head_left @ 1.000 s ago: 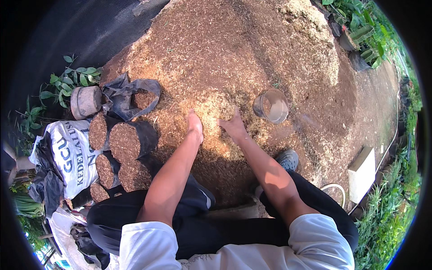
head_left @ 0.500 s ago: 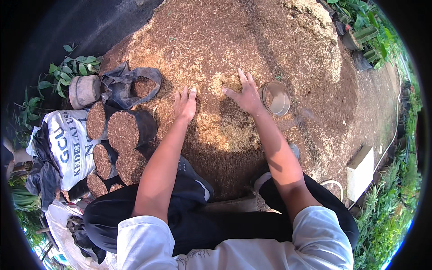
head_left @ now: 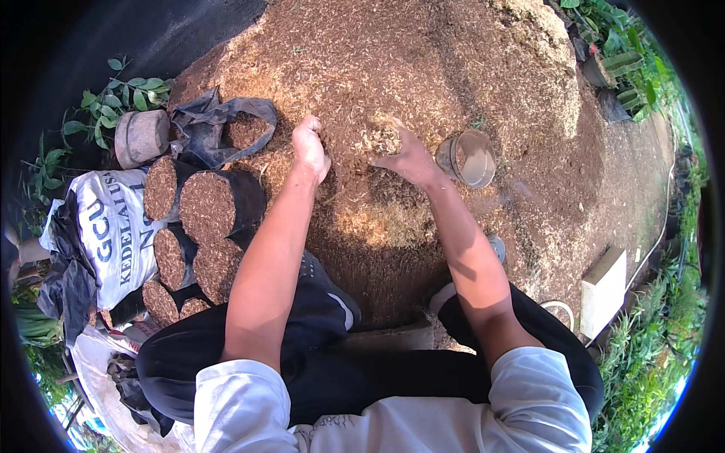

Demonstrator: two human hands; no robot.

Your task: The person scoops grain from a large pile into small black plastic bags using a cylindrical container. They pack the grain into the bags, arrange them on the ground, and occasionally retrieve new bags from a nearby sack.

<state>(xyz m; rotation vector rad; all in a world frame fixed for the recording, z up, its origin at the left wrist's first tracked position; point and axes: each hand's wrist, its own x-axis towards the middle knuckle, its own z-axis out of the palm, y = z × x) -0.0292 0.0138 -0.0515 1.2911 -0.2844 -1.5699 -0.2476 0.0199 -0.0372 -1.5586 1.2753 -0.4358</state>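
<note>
A wide heap of brown soil mixed with pale husks or shavings (head_left: 362, 68) spreads before me. My left hand (head_left: 308, 151) is at the heap, its fingers curled in; what lies inside them, if anything, is hidden. Across from it, my right hand (head_left: 411, 157) cups a handful of the pale husk mix (head_left: 383, 140) between thumb and fingers. Close by on the right, a round plastic pot (head_left: 474, 160) sits tilted in the heap, its opening showing. To the left of my left hand lies an opened black plastic bag (head_left: 257, 113) with soil mix in it.
Several black grow bags filled with brown mix (head_left: 208, 208) crowd the left, beside a printed white sack (head_left: 113, 234) and a grey pot (head_left: 142, 138). At right are a white block (head_left: 603, 291), a thin hose (head_left: 642, 264) and green plants (head_left: 642, 355).
Both hands were spread flat on the heap. Now the left fingers have curled in, and the right hand has cupped around husk mix and lifted it.
</note>
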